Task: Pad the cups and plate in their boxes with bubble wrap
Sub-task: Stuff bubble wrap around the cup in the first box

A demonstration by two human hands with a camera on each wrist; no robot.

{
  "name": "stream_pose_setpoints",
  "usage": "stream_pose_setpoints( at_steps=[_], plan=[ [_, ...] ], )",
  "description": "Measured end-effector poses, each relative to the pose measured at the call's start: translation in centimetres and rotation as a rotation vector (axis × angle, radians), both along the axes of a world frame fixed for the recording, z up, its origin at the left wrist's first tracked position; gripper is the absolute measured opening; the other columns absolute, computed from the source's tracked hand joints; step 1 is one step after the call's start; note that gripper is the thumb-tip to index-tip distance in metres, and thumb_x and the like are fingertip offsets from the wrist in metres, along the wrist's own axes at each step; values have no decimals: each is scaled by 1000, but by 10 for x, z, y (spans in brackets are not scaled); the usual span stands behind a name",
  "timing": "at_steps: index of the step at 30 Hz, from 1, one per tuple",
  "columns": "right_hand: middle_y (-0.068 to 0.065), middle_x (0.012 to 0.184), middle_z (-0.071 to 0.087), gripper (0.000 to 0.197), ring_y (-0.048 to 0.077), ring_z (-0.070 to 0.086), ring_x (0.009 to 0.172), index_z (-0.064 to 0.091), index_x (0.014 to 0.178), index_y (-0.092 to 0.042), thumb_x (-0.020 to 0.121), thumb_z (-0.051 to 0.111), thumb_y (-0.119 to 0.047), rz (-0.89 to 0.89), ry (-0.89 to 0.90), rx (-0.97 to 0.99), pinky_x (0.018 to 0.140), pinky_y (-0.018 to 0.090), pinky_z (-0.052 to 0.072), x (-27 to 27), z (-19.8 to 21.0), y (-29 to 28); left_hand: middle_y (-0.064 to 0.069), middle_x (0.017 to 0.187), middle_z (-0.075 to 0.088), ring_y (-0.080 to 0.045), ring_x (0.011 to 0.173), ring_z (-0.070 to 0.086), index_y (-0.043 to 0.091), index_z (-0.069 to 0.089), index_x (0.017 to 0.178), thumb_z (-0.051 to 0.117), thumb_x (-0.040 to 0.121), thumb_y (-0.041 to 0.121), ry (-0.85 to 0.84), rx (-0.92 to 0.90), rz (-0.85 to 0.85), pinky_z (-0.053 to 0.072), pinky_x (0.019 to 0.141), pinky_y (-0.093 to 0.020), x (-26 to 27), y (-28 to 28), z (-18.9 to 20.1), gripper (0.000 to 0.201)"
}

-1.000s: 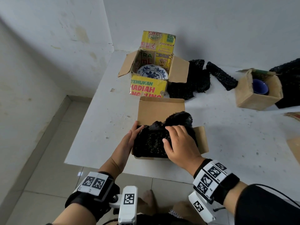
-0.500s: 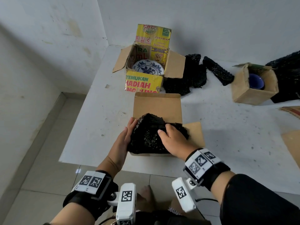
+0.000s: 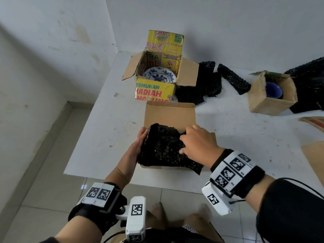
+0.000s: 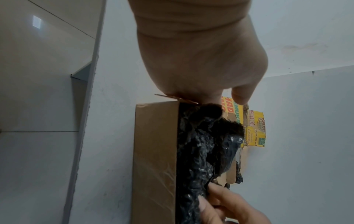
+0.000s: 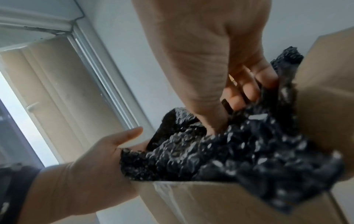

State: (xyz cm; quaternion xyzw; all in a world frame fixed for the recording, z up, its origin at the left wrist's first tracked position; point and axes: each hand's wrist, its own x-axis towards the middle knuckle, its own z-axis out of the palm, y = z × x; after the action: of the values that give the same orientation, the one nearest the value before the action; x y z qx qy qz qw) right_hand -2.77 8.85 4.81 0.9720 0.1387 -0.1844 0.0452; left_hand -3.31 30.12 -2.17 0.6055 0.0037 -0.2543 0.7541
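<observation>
An open brown cardboard box point(image 3: 169, 114) stands at the table's near edge, stuffed with black bubble wrap point(image 3: 161, 148) that hides whatever lies under it. My left hand point(image 3: 138, 146) lies flat with straight fingers against the left side of the wrap point(image 5: 229, 151). Fingers of my right hand point(image 3: 189, 139) are curled into the wrap at the box's right side and grip a fold point(image 5: 268, 94). One corner of the wrap hangs over the front right edge. Farther back, a blue-and-white plate point(image 3: 159, 77) lies in a yellow box point(image 3: 154, 92), and a blue cup point(image 3: 273, 89) sits in a small brown box point(image 3: 268, 105).
Loose black bubble wrap point(image 3: 201, 86) and a rolled strip point(image 3: 233, 78) lie right of the yellow box. More wrap point(image 3: 308, 81) is heaped behind the cup box. Flat cardboard pieces point(image 3: 315, 155) lie at the right edge. The table's left edge drops to a tiled floor point(image 3: 43, 172).
My right hand has moved from the front middle of the wrap to the box's right side. The wrap sits lower in the box. The left hand has stayed put.
</observation>
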Motion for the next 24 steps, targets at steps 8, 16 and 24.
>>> stream_pose_setpoints(
  at_steps=[8,16,24],
  plan=[
    [10,112,52,41,25,53,99,45,120,-5,85,64,-16,154,214,-33,71,31,42,2,-14,-11,20,153,20,21,124,27,28,25,145,20,99,36,-28,41,-11,32,92,1,1,-1,-4,47],
    [12,112,42,42,18,39,68,40,114,-9,80,64,-4,21,18,8,50,29,31,-11,-27,3,11,143,42,-1,129,41,30,38,141,40,89,54,-44,76,-42,37,101,-24,0,-3,8,58],
    [13,110,51,36,21,52,78,43,115,-8,83,55,1,-57,88,36,62,25,34,-15,-14,15,20,151,21,13,131,26,25,25,146,23,92,40,-39,80,-48,30,97,0,0,-3,3,56]
  ],
)
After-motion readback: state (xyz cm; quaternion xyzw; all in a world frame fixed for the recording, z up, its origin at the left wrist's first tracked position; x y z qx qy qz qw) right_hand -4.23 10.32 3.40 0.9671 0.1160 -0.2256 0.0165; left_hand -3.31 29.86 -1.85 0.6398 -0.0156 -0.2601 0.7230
